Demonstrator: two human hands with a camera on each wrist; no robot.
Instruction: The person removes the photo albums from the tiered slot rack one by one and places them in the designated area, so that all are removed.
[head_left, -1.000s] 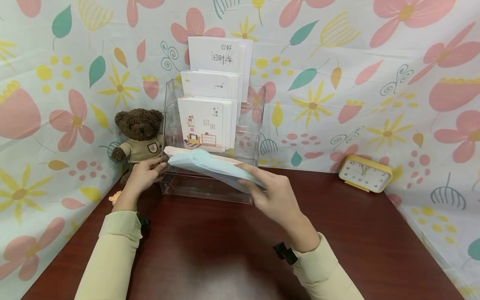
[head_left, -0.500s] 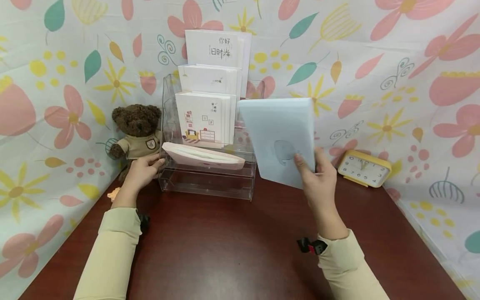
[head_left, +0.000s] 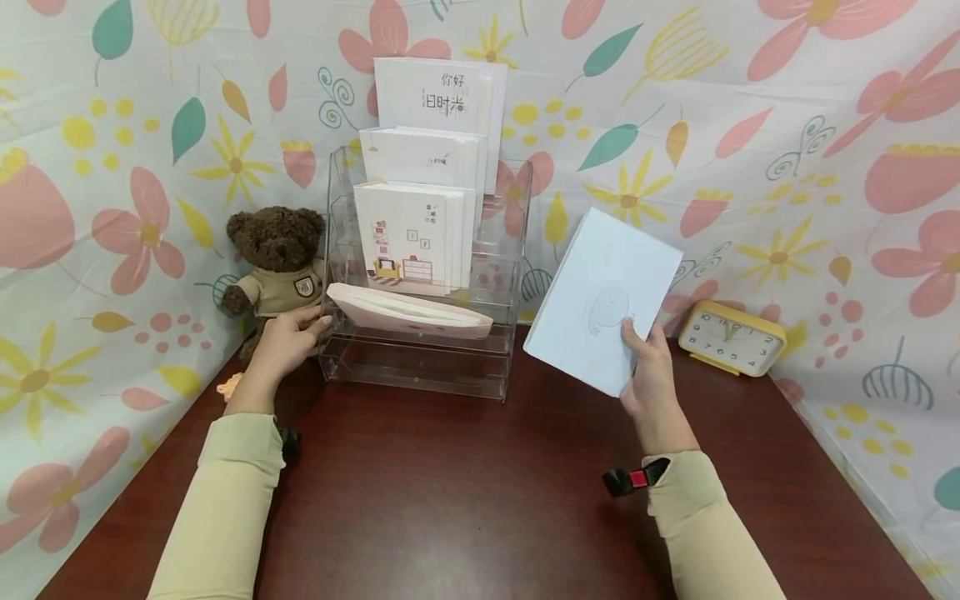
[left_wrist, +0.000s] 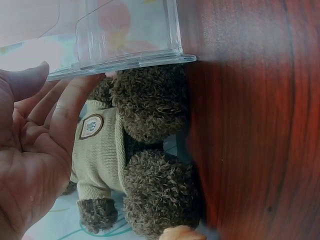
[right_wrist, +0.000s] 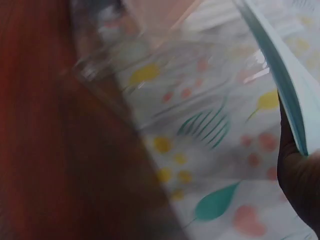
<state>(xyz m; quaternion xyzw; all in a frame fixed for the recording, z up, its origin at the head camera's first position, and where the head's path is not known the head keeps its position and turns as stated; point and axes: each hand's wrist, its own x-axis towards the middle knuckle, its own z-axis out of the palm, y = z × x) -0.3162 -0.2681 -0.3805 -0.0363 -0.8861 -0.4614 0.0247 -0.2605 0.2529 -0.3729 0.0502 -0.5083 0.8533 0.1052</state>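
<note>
My right hand (head_left: 651, 377) holds a light-blue notebook (head_left: 600, 292) up at the right of the rack, thumb on its cover near a small line drawing, fingers behind. In the right wrist view the edge of the notebook (right_wrist: 280, 75) shows beside the hand. A clear acrylic display rack (head_left: 420, 379) stands on the table, and my left hand (head_left: 288, 342) pinches its left side panel between thumb and fingers. A pink notebook (head_left: 408, 315) leans in a low tier of the rack. Behind it, white booklets (head_left: 408, 237) stand in the higher tiers.
A brown teddy bear (head_left: 277, 258) in a beige top sits against the rack's left side, close behind my left hand. On the right stands a yellow alarm clock (head_left: 731, 337). Flower-patterned cloth (head_left: 810, 167) backs the dark red wooden table (head_left: 450, 500).
My right hand has lifted the light-blue notebook off the front of the rack, carried it right and tilted it clockwise. The pink notebook behind came into view. My left hand stays on the rack.
</note>
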